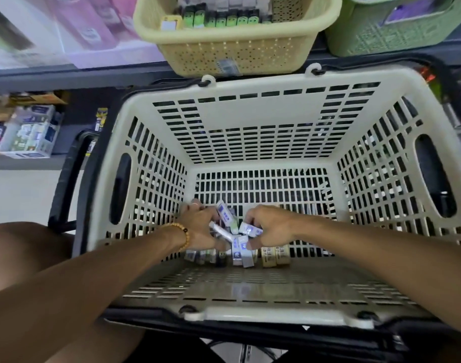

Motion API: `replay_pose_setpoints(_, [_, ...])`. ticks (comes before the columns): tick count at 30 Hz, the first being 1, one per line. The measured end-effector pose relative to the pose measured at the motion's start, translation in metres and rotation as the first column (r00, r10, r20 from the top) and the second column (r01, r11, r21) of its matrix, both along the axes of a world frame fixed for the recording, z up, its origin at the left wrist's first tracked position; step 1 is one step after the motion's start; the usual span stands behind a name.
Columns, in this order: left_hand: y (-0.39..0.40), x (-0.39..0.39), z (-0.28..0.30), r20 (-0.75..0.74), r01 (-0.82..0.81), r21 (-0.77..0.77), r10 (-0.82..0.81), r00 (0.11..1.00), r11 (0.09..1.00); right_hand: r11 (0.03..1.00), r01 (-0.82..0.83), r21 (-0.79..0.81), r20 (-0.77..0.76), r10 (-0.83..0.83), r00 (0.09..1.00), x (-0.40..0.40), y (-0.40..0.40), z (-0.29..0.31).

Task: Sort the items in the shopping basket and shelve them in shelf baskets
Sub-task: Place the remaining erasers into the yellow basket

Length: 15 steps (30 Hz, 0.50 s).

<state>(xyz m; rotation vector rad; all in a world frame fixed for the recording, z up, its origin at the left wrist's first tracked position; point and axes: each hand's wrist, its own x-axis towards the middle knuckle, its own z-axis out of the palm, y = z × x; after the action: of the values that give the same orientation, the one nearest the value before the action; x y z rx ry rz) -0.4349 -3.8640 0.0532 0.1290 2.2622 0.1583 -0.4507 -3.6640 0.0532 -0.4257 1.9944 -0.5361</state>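
Observation:
A cream slotted shopping basket [253, 119] fills the view, and both my arms reach down into it. On its floor near the front wall lies a heap of small white-and-blue boxes [239, 248], with beige tape rolls [275, 254] to their right. My left hand [200, 226], with a bead bracelet at the wrist, grips several small boxes. My right hand [268, 226] curls its fingers round a small white box [250, 229]. The items under the hands are partly hidden and blurred.
On the shelf above stands a yellow perforated shelf basket [237, 48] with green and black small items, and a green woven basket [391, 35] sits to its right. Pink and white boxes [74, 27] fill the upper left. Lower shelf boxes [30, 132] lie left.

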Motion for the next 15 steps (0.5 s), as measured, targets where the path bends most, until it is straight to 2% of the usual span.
replay_pose_setpoints(3, [0.002, 0.011, -0.003, 0.087, -0.022, -0.101, 0.031, 0.996, 0.995, 0.996, -0.086, -0.035, 0.047, 0.088, 0.995, 0.012, -0.019, 0.0])
replay_pose_setpoints(6, [0.004, 0.018, -0.003, 0.133, -0.094, -0.029, 0.097, 0.986, 0.995, 0.984, -0.179, -0.015, -0.08, 0.177, 0.981, 0.021, -0.027, -0.002])
replay_pose_setpoints(8, [0.009, 0.018, -0.004, 0.14, -0.21, 0.08, 0.197, 0.97, 0.975, 0.99, -0.14, -0.03, -0.084, 0.137, 0.987, 0.017, -0.021, 0.0])
replay_pose_setpoints(11, [0.029, 0.023, -0.008, 0.159, -0.222, 0.194, 0.192, 0.968, 0.956, 0.991, -0.13, -0.024, -0.038, 0.129, 0.991, 0.01, -0.01, 0.001])
replay_pose_setpoints(15, [0.038, 0.026, -0.014, 0.142, -0.243, 0.213, 0.216, 0.966, 0.946, 0.998, -0.038, -0.041, 0.027, 0.039, 0.999, 0.011, -0.002, -0.002])
